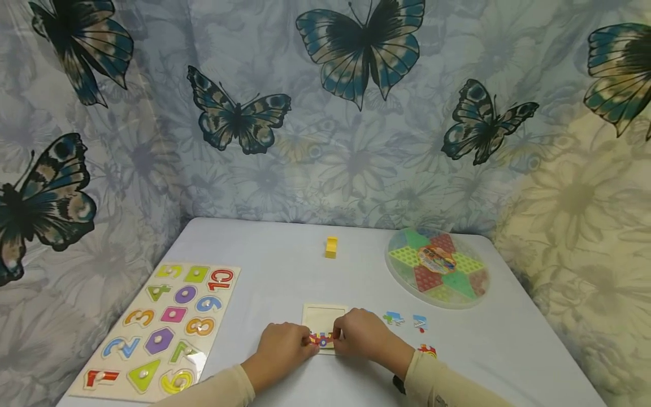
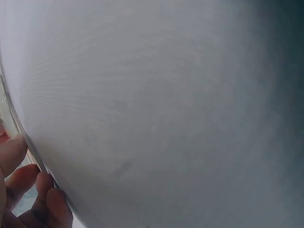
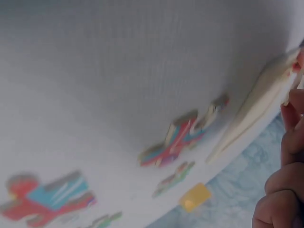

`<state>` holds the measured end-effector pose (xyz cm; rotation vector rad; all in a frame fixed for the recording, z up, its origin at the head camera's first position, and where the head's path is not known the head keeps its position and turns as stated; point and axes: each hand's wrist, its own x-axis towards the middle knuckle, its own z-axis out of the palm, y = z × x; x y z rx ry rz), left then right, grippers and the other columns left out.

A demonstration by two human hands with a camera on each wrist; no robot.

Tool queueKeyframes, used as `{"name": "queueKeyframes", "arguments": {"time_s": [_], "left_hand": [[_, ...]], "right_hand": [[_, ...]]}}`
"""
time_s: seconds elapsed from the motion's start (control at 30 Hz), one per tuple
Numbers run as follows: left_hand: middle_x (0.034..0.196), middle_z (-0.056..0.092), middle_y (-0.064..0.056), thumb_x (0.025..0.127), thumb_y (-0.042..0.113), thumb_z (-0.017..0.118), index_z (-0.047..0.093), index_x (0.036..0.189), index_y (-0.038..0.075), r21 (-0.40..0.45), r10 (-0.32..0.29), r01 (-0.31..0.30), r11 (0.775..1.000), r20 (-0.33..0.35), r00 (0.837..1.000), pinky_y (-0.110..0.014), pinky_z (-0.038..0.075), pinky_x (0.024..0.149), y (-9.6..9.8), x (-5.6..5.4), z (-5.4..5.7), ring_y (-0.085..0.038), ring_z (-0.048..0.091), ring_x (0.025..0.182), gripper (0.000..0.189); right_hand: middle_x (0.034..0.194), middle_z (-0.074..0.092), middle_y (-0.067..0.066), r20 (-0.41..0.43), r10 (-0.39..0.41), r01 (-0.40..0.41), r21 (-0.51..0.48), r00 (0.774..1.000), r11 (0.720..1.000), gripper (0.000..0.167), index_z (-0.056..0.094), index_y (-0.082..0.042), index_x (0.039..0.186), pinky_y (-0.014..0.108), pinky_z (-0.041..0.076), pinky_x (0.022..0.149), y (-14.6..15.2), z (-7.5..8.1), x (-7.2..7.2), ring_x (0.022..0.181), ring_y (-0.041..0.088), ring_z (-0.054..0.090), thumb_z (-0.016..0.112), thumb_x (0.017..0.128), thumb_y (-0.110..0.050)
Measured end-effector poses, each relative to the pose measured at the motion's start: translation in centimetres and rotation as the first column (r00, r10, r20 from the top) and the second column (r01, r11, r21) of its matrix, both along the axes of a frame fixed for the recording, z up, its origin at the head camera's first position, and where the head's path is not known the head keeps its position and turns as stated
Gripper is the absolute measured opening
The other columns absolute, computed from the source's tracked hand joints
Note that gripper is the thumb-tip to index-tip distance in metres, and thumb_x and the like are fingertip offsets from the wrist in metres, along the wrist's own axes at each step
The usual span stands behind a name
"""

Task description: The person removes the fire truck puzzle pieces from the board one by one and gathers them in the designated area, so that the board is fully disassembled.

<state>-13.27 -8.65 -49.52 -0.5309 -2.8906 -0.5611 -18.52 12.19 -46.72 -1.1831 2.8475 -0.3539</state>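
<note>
In the head view a small pale wooden puzzle tray [image 1: 325, 310] lies before me, with red, blue and yellow puzzle pieces [image 1: 322, 340] along its near side. My left hand [image 1: 286, 346] holds the tray's near left edge, fingertips right at the pieces' left end. In the left wrist view its fingers [image 2: 59, 209] line the tray's edge. From the right, my right hand [image 1: 365, 334] reaches over the tray, thumb and forefinger pinching a puzzle piece at the right end. The right wrist view shows the other fingers [image 3: 282, 209] curled in; the pinched piece is mostly hidden.
Loose pieces lie right of the tray: a blue-green one [image 1: 394, 318], a blue one [image 1: 420, 323] and a red-yellow one [image 1: 427, 350]. Behind stands a yellow block [image 1: 331, 247]. A number-and-shape peg board [image 1: 203, 357] lies left, a round star-patterned game board [image 1: 437, 268] back right.
</note>
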Motion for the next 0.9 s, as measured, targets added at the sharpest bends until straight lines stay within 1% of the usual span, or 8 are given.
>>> {"name": "queueKeyframes", "arguments": {"time_s": [0.13,0.27,0.33,0.4,0.6,0.67,0.77,0.9], "left_hand": [[0.053,0.038,0.018,0.081,0.040,0.077,0.046,0.060,0.026,-0.012,0.001,-0.002,1.000,-0.016,1.000,-0.031,0.030,0.052,0.0,0.0,-0.1,-0.003,0.036,0.049,0.040],[0.051,0.036,0.018,0.080,0.039,0.078,0.044,0.059,0.026,-0.010,0.003,-0.003,1.000,-0.045,0.999,-0.030,0.029,0.052,-0.1,0.0,0.0,-0.002,0.036,0.049,0.042],[0.051,0.036,0.019,0.080,0.039,0.079,0.044,0.059,0.026,-0.011,0.002,-0.003,1.000,-0.048,0.999,-0.030,0.030,0.052,-0.3,0.0,0.1,-0.001,0.036,0.048,0.042],[0.052,0.037,0.020,0.080,0.039,0.079,0.045,0.060,0.027,-0.009,0.001,-0.001,1.000,-0.038,0.999,-0.031,0.030,0.052,-0.5,0.0,0.0,-0.001,0.037,0.049,0.040],[0.052,0.036,0.020,0.080,0.039,0.079,0.044,0.060,0.026,0.004,-0.003,0.003,1.000,-0.026,1.000,-0.031,0.030,0.053,-0.7,0.3,-0.1,0.000,0.035,0.048,0.042],[0.052,0.036,0.020,0.080,0.039,0.079,0.044,0.060,0.026,0.008,-0.009,0.009,1.000,-0.025,1.000,-0.030,0.029,0.052,-0.6,0.2,-0.2,0.000,0.035,0.048,0.042],[0.053,0.039,0.021,0.080,0.040,0.079,0.047,0.062,0.027,0.005,-0.019,0.019,1.000,-0.017,1.000,-0.031,0.031,0.052,-0.4,0.1,-0.3,0.000,0.037,0.049,0.039],[0.057,0.046,0.023,0.079,0.041,0.079,0.052,0.067,0.027,0.008,-0.029,0.029,1.000,-0.012,1.000,-0.033,0.034,0.054,-0.1,-0.2,-0.4,0.000,0.041,0.051,0.033]], "right_hand": [[0.056,0.046,-0.018,0.021,-0.024,0.025,-0.041,0.999,0.999,0.007,0.069,-0.021,0.073,0.022,0.036,0.046,1.6,0.9,0.1,0.049,0.000,0.040,0.075,0.076,-0.018],[0.057,0.047,-0.020,0.039,-0.063,0.065,-0.053,0.997,0.996,0.010,0.068,-0.023,0.071,0.023,0.037,0.048,4.4,1.5,0.7,0.051,0.000,0.042,0.076,0.075,-0.018],[0.058,0.047,-0.021,0.061,-0.082,0.085,-0.039,0.995,0.996,0.011,0.068,-0.024,0.071,0.023,0.037,0.049,5.9,1.5,1.2,0.053,0.000,0.042,0.077,0.075,-0.019],[0.059,0.047,-0.021,0.091,-0.084,0.087,-0.035,0.992,0.996,0.012,0.067,-0.024,0.070,0.023,0.038,0.050,7.5,1.2,1.8,0.054,-0.001,0.042,0.077,0.076,-0.019],[0.059,0.046,-0.020,0.196,-0.037,0.048,-0.056,0.980,0.997,0.019,0.063,-0.026,0.069,0.021,0.038,0.051,11.1,0.8,3.5,0.055,-0.003,0.041,0.077,0.078,-0.016],[0.057,0.045,-0.020,0.241,-0.035,0.049,-0.056,0.970,0.997,0.020,0.062,-0.027,0.069,0.020,0.037,0.050,12.2,0.9,4.1,0.054,-0.003,0.040,0.076,0.077,-0.015],[0.057,0.045,-0.021,0.258,-0.024,0.041,-0.058,0.966,0.997,0.021,0.063,-0.027,0.069,0.020,0.038,0.049,13.6,0.7,4.8,0.053,-0.004,0.040,0.077,0.077,-0.014],[0.058,0.046,-0.020,0.280,-0.041,0.058,-0.051,0.959,0.997,0.020,0.063,-0.027,0.070,0.020,0.039,0.050,14.6,0.1,5.1,0.054,-0.003,0.041,0.077,0.078,-0.015]]}}
